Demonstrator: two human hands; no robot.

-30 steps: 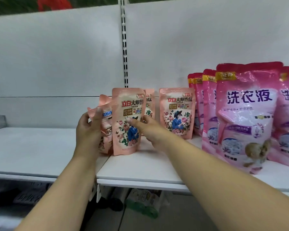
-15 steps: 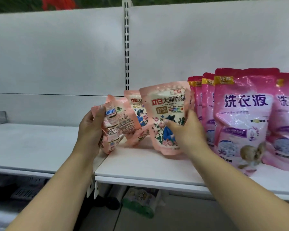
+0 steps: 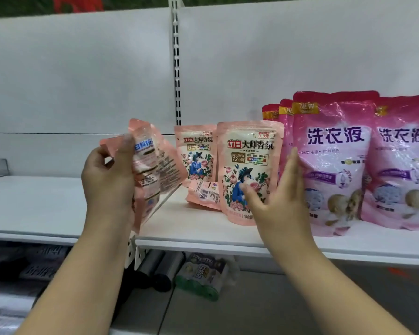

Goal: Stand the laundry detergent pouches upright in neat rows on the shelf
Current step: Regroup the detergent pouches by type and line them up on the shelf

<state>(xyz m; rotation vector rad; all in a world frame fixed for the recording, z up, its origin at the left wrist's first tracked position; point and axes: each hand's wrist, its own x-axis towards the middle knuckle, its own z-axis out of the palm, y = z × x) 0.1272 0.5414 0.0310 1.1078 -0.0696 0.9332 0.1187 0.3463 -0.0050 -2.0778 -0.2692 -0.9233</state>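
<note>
One head-worn view only; it faces the white shelf (image 3: 203, 228) straight on from close, angled slightly downward

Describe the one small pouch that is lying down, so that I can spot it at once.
Find the white shelf and the big pink bags at its right. Left of them stand two peach pouches; the fallen pouch lies between these. It alone lies flat, barcode side up.

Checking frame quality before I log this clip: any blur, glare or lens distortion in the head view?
Head view: the left hand and the pouches it holds are motion-smeared, their print barely legible; the front standing pouch reads sharply; soft glare streaks the big pink bags; the wide-angle lens bows the shelf edge; lighting is even, shadows faint.
</note>
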